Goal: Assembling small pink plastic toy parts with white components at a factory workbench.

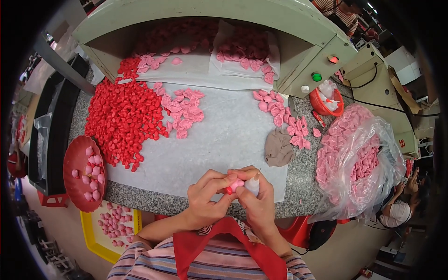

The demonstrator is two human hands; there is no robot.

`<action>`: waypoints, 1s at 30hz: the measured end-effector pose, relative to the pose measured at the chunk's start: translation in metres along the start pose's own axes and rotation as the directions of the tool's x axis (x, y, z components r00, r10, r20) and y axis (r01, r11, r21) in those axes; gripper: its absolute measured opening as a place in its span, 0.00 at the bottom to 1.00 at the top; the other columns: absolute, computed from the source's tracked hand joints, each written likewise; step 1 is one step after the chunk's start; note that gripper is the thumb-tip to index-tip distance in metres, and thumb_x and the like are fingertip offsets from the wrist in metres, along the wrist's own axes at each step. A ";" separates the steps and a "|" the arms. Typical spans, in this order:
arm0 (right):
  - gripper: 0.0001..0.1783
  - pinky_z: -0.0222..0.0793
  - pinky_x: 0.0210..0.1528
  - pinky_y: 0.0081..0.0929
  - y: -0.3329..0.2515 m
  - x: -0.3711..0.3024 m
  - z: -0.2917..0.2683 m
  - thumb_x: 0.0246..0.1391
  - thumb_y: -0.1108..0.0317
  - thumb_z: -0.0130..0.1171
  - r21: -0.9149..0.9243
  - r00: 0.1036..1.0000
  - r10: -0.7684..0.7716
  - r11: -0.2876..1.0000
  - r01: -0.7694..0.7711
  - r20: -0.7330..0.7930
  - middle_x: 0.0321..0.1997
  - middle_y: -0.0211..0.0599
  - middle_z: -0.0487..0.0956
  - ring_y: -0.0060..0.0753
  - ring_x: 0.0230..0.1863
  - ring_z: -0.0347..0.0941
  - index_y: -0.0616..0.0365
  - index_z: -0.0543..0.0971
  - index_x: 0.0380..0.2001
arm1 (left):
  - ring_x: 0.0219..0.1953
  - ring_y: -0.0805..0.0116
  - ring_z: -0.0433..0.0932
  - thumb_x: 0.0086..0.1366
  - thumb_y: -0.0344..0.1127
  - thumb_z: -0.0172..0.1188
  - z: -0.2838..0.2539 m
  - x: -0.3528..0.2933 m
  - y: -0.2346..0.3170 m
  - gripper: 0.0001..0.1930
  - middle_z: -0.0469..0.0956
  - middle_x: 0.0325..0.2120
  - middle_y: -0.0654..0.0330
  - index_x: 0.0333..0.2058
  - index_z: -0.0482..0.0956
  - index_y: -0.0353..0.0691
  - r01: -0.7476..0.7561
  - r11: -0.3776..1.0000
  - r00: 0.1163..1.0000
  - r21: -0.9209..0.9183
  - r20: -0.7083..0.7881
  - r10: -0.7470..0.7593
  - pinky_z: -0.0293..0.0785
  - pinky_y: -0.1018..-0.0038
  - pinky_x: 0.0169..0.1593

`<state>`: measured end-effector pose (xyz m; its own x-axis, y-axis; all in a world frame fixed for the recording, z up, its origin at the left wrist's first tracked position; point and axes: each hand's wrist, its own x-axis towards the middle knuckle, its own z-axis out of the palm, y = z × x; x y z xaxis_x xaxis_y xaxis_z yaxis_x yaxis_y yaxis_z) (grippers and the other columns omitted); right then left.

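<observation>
Left hand: the left hand (207,196) is drawn in narrow, fingertips pinching a small pink piece (237,185) in front of the apron, with a bit of red piece (229,190) showing at its left end.
Right hand: the right hand (259,200) curls around a small bottle (252,185) with a thin tip pointing up and away, while its thumb also presses near the pink piece.
Finished-looking: rounded pink pieces lie in the red dish (77,154), and more fill part of the yellow tray (87,233) below it; I'd judge these to be done.
Left to do: plenty, it seems. The red heap (114,121) covers the left of the white paper (200,149), loose pink shells (189,109) lie just beside it, others (275,109) sit near the grey cloth (279,148), and a clear bag (382,182) bulges with more.
In hand: the piece between the fingers looks partway through, red and pink already together.
Metal housing: under the metal housing (200,9), further pink shells sit deep in shadow, and their number is hard to make out.
Hidden: fingers cover much of the pink piece and the bottle's lower body, so I can't tell whether the red part is fixed or merely held there.
Cut off: the dark fisheye rim swallows the room's edges, and the co-workers at the right are only partly visible.
</observation>
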<state>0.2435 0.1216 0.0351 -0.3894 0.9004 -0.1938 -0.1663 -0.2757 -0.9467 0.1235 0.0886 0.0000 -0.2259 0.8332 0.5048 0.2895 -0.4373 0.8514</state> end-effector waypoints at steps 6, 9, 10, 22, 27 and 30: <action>0.08 0.63 0.39 0.17 0.012 0.002 0.007 0.47 0.79 0.50 0.006 0.999 -0.039 0.999 0.039 0.016 0.38 0.37 0.71 0.23 0.38 0.68 0.65 0.72 0.34 | 0.30 0.71 0.76 0.41 0.19 0.65 -0.035 0.005 -0.003 0.20 0.74 0.29 0.55 0.37 0.72 0.31 0.390 0.867 0.919 -0.310 0.195 -0.343 0.75 0.79 0.32; 0.05 0.58 0.22 0.10 0.011 -0.004 0.015 0.48 0.75 0.53 0.012 0.995 -0.053 0.999 0.053 0.084 0.30 0.35 0.73 0.19 0.25 0.68 0.65 0.74 0.29 | 0.33 0.70 0.76 0.40 0.22 0.68 -0.072 0.016 -0.013 0.24 0.75 0.31 0.56 0.39 0.69 0.31 0.648 0.518 0.761 -0.558 0.458 -0.459 0.74 0.77 0.37; 0.05 0.58 0.22 0.10 0.015 -0.005 0.020 0.48 0.75 0.53 0.005 0.994 -0.046 0.999 0.045 0.101 0.30 0.35 0.73 0.19 0.25 0.68 0.65 0.74 0.29 | 0.34 0.69 0.76 0.44 0.23 0.66 -0.079 0.013 -0.020 0.23 0.75 0.31 0.55 0.41 0.69 0.31 0.683 0.505 0.728 -0.528 0.547 -0.413 0.74 0.76 0.38; 0.12 0.57 0.16 0.09 0.045 -0.006 0.077 0.44 0.81 0.54 0.043 0.988 0.155 0.987 -0.155 0.010 0.37 0.38 0.74 0.15 0.21 0.68 0.64 0.75 0.36 | 0.44 0.65 0.72 0.57 0.23 0.51 -0.130 -0.027 -0.027 0.21 0.69 0.44 0.53 0.51 0.62 0.32 0.717 0.149 0.665 -0.681 0.603 -0.442 0.73 0.72 0.44; 0.15 0.53 0.11 0.06 0.053 -0.007 0.082 0.45 0.80 0.51 -0.057 0.984 0.157 0.987 -0.152 0.087 0.28 0.42 0.76 0.19 0.19 0.70 0.68 0.72 0.40 | 0.38 0.72 0.74 0.56 0.24 0.53 -0.141 -0.031 -0.026 0.19 0.74 0.36 0.57 0.48 0.67 0.35 0.737 0.227 0.648 -0.636 0.572 -0.503 0.72 0.77 0.42; 0.15 0.55 0.11 0.07 0.052 -0.006 0.086 0.43 0.81 0.52 -0.075 0.980 0.170 0.984 -0.163 0.107 0.33 0.45 0.75 0.21 0.19 0.70 0.69 0.72 0.38 | 0.37 0.72 0.74 0.55 0.24 0.54 -0.145 -0.034 -0.024 0.18 0.75 0.35 0.56 0.47 0.69 0.34 0.717 0.207 0.660 -0.666 0.551 -0.511 0.71 0.77 0.41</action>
<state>0.1589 0.0728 0.0091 -0.5065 0.7993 -0.3234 -0.0324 -0.3924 -0.9192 -0.0107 0.0218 -0.0165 0.2159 0.9596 -0.1806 -0.7211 0.2814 0.6331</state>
